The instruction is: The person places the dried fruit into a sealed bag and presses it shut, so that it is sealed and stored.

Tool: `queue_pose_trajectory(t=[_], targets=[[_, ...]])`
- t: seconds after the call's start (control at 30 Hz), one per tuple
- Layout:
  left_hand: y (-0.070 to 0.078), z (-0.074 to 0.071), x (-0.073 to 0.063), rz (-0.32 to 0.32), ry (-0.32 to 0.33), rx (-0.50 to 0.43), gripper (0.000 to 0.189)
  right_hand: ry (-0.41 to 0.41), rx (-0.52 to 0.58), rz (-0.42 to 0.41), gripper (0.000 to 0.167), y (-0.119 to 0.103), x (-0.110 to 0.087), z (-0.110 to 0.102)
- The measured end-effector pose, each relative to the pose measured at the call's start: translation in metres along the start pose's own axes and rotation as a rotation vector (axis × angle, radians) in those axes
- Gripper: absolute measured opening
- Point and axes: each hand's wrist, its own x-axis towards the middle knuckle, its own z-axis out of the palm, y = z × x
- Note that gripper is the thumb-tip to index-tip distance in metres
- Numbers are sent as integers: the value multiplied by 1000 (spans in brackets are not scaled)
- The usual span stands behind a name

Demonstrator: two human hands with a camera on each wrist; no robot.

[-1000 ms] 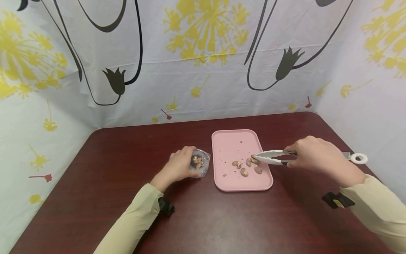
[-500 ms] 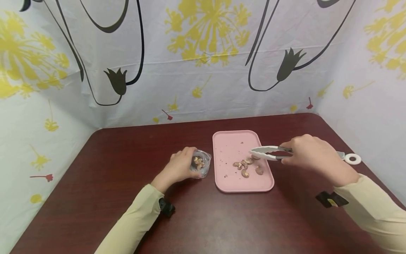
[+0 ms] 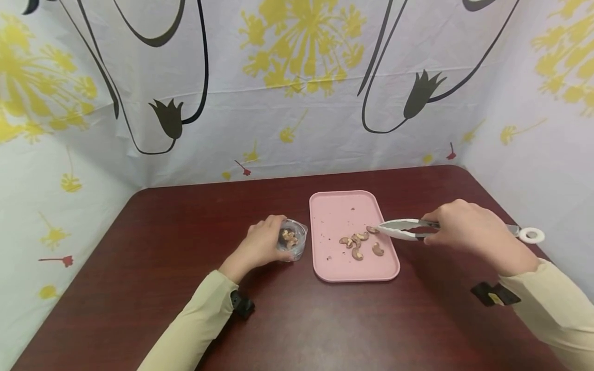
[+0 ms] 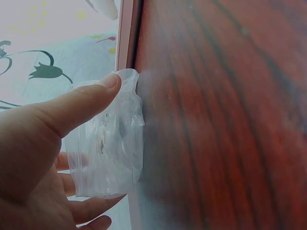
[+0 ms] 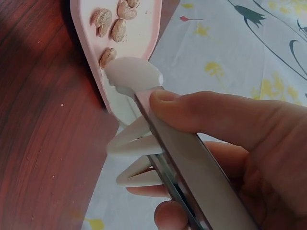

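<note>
My left hand [image 3: 262, 242] grips a small clear plastic bag [image 3: 300, 238], its mouth facing up and brown-and-tan nut pieces [image 3: 289, 238] inside. In the left wrist view the thumb lies along one side of the bag [image 4: 120, 139] and the fingers on the other. My right hand [image 3: 473, 232] holds white-tipped metal tongs [image 3: 403, 224], thumb on one arm and fingers around the other. The tong tips are at the right rim of the pink tray [image 3: 339, 265], right beside a cashew [image 3: 373, 230]. Several more cashews [image 3: 356, 240] lie in the tray's middle and lower right.
Dark crumbs [image 3: 352, 209] are scattered on the tray. It stands on a dark red wooden table [image 3: 209, 216], just right of the bag. A patterned white cloth [image 3: 297, 113] hangs behind and at both sides. The tongs' white end ring [image 3: 531, 235] sticks out behind the right hand.
The tongs moved left over the tray, then back right to its rim. Cashews near the right side have shifted left towards the middle ones. My left hand and the bag stay in place.
</note>
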Motion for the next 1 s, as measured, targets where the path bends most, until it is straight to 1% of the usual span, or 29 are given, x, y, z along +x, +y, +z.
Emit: queue_pose_trajectory(t=[0.3, 0.5, 0.73, 0.9, 1.0], targets=[[0, 1, 1, -5, -5, 4, 94, 28, -26, -64, 13, -10, 6, 5], [1, 0, 1, -3, -3, 4, 94, 31, -29, -52, 12, -12, 2, -2], [1, -1, 2, -6, -9, 8, 94, -6, -61, -46, 14, -12, -10, -16], [1, -2, 1, -10, -11, 10, 94, -37, -72, -62, 18, -14, -18, -20], [1, -1, 1, -11, -9, 11, 94, -54, -79, -66, 17, -16, -21, -21]])
